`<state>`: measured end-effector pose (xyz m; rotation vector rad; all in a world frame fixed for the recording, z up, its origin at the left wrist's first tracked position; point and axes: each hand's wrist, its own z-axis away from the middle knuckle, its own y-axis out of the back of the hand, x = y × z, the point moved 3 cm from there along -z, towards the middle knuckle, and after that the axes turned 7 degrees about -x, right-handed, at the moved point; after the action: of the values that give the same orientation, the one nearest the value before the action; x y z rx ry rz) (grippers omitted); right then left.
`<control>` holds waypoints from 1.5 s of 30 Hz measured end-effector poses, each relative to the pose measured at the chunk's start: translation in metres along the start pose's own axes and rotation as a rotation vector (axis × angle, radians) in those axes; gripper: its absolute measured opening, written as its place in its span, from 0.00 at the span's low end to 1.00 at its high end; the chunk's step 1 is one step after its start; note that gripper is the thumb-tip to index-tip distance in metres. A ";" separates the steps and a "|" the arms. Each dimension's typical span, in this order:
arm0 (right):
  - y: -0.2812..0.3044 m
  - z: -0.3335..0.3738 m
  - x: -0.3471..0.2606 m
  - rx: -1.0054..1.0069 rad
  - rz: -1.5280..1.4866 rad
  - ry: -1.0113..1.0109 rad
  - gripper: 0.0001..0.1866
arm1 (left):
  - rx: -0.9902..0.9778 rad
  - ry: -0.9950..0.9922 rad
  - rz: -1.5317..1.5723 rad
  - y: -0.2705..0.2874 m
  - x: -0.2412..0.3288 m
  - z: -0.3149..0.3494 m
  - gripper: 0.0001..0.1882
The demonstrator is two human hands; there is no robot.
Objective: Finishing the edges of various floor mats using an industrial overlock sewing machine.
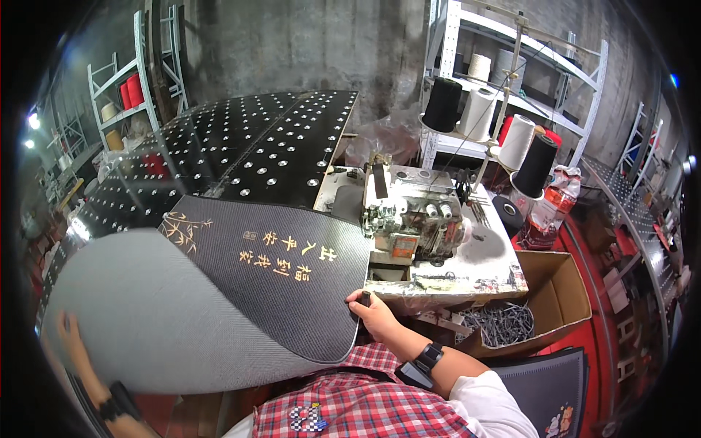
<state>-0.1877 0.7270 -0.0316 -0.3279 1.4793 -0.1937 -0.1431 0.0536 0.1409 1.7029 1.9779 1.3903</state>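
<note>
A dark grey floor mat with gold lettering and a gold plant design lies across the work surface. Its far-left part is folded over, so the plain light grey underside faces up. My left hand rests on that underside near its left edge, fingers stretched out and slightly blurred. At the mat's right edge, my right hand is closed around a small black-handled tool, whose working end I cannot make out. Just beyond this hand stands an overlock sewing machine, close to the mat's bound edge.
A black table with shiny round studs extends behind the mat. Thread cones stand right of the machine, before a white metal rack. A cardboard box with grey trimmings is at right, and another dark mat lies below it.
</note>
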 end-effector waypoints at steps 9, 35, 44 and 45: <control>0.012 -0.006 0.014 0.159 0.076 0.112 0.04 | 0.153 -0.086 -0.179 0.019 0.062 0.096 0.24; -0.015 0.065 0.034 -0.074 0.199 -0.059 0.08 | 0.219 -0.618 0.435 0.019 0.299 0.139 0.25; -0.023 0.071 0.025 -0.070 0.027 -0.028 0.07 | 0.137 -0.609 0.588 -0.003 0.310 0.158 0.32; -0.023 0.071 0.022 -0.036 0.034 -0.032 0.07 | 0.137 -0.606 0.586 -0.007 0.308 0.159 0.32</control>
<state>-0.1132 0.7050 -0.0403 -0.3329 1.4573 -0.1343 -0.1428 0.3987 0.1769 2.5150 1.3161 0.7048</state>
